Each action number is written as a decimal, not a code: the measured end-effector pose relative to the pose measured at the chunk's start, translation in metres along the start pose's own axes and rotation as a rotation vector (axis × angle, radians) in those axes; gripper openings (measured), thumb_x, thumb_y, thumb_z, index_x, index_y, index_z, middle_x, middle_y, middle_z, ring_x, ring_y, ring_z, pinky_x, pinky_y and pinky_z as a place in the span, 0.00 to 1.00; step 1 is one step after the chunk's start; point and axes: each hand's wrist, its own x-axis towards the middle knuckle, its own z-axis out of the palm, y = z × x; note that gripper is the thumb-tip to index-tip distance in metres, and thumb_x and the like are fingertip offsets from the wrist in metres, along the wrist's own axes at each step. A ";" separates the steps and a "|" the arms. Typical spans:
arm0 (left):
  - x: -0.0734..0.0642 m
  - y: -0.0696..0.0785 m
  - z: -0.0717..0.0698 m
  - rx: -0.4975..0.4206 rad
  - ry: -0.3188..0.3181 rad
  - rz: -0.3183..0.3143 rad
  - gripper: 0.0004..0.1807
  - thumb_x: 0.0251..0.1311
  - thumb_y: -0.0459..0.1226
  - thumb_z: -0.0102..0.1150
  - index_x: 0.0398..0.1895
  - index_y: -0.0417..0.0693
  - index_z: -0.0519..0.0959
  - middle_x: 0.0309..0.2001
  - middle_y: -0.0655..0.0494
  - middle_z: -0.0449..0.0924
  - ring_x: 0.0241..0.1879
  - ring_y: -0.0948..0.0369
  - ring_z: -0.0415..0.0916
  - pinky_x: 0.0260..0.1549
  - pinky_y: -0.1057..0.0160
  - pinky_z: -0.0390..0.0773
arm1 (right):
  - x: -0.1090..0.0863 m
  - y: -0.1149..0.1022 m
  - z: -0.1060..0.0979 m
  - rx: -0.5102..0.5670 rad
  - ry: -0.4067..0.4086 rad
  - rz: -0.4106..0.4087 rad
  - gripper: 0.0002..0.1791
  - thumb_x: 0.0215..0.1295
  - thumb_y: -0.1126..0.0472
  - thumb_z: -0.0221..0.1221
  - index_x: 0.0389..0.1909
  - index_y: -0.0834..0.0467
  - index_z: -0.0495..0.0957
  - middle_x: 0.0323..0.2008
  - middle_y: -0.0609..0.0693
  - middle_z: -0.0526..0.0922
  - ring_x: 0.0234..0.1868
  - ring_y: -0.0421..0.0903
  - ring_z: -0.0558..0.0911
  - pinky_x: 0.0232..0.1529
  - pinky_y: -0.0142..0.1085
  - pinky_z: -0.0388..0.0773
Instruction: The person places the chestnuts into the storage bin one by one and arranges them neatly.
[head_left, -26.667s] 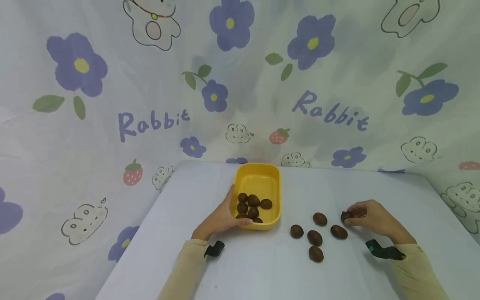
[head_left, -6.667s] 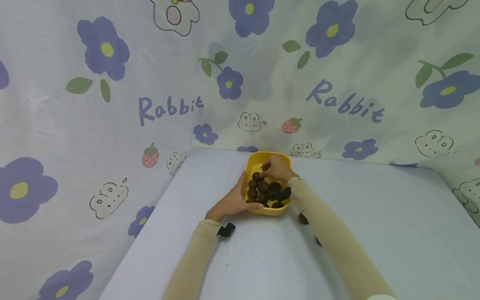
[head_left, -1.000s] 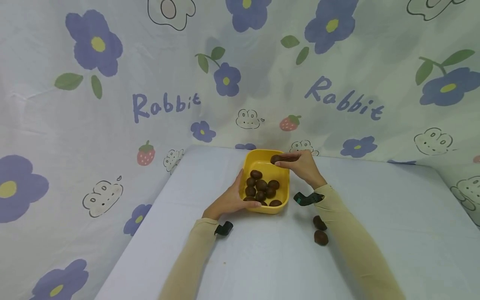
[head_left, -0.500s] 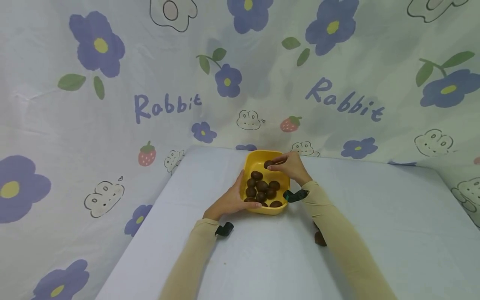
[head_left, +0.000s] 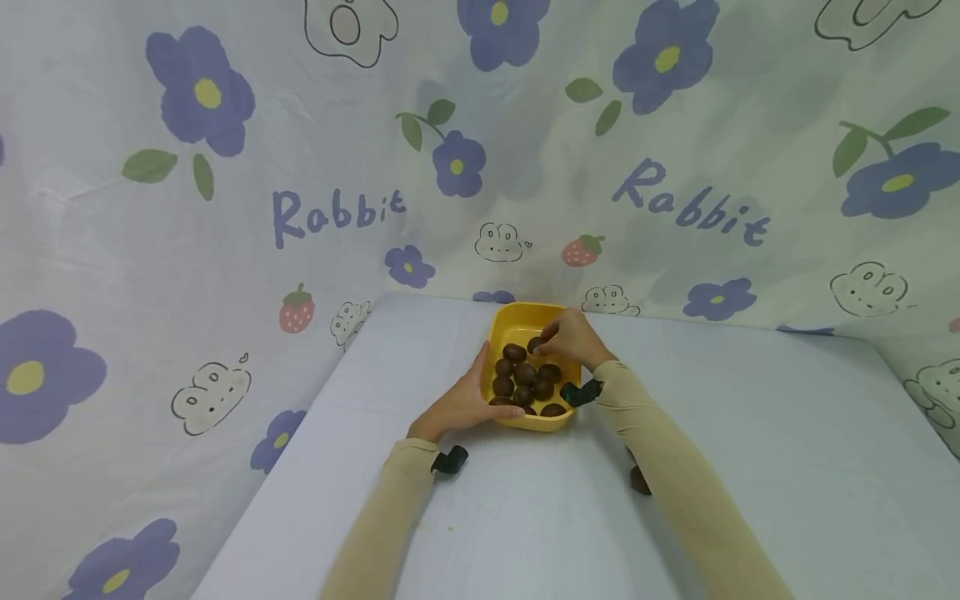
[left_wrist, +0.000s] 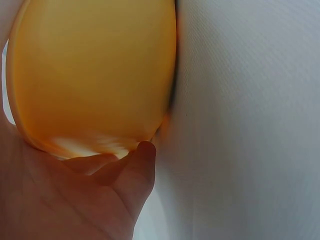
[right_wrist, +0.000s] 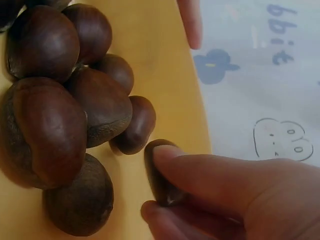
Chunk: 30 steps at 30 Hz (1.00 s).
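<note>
A yellow plastic box (head_left: 542, 423) stands on the table with several brown chestnuts (head_left: 524, 374) gathered mostly in its near half. My left hand (head_left: 459, 407) grips the box at its near left corner, thumb along the front and fingers against the left side. Inside the box, my right hand (head_left: 576, 337) pinches one chestnut (right_wrist: 157, 175) between thumb and fingers, low over the bottom. The right wrist view shows this chestnut beside the others, a small gap from the closest one. Whether it touches the bottom I cannot tell.
On the white table (head_left: 510, 517), a loose chestnut (head_left: 640, 480) lies partly hidden by the right forearm; a sliver of another shows just behind it. A patterned cloth (head_left: 525, 200) hangs behind the table.
Over the last second my right hand has carried its chestnut left and down into the box. My left hand stays on the box. Earlier, several more chestnuts lay on the table at right.
</note>
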 end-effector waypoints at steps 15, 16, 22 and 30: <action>0.000 -0.001 -0.001 -0.013 0.011 -0.004 0.77 0.42 0.64 0.79 0.85 0.67 0.30 0.86 0.56 0.38 0.84 0.50 0.46 0.80 0.38 0.52 | 0.003 -0.013 0.003 -0.155 -0.131 -0.037 0.10 0.53 0.65 0.76 0.18 0.63 0.86 0.11 0.47 0.72 0.15 0.41 0.66 0.17 0.30 0.62; 0.000 -0.001 -0.001 -0.012 0.011 -0.007 0.78 0.41 0.66 0.79 0.85 0.67 0.30 0.86 0.56 0.38 0.84 0.50 0.46 0.80 0.39 0.52 | 0.003 -0.013 0.003 -0.161 -0.140 -0.053 0.11 0.53 0.65 0.76 0.18 0.63 0.86 0.11 0.46 0.72 0.15 0.41 0.65 0.17 0.30 0.61; 0.000 -0.002 0.000 -0.001 0.000 -0.019 0.80 0.38 0.70 0.77 0.84 0.69 0.28 0.86 0.55 0.36 0.84 0.50 0.45 0.81 0.39 0.52 | 0.004 -0.012 0.005 -0.212 -0.167 -0.071 0.08 0.52 0.64 0.77 0.21 0.63 0.88 0.14 0.47 0.80 0.17 0.40 0.69 0.19 0.29 0.65; 0.000 -0.002 0.001 -0.003 0.010 -0.007 0.79 0.39 0.69 0.77 0.84 0.69 0.28 0.86 0.56 0.37 0.84 0.51 0.47 0.80 0.39 0.53 | 0.004 -0.013 0.006 -0.207 -0.173 -0.073 0.07 0.52 0.65 0.77 0.25 0.64 0.89 0.16 0.49 0.82 0.18 0.41 0.70 0.20 0.29 0.66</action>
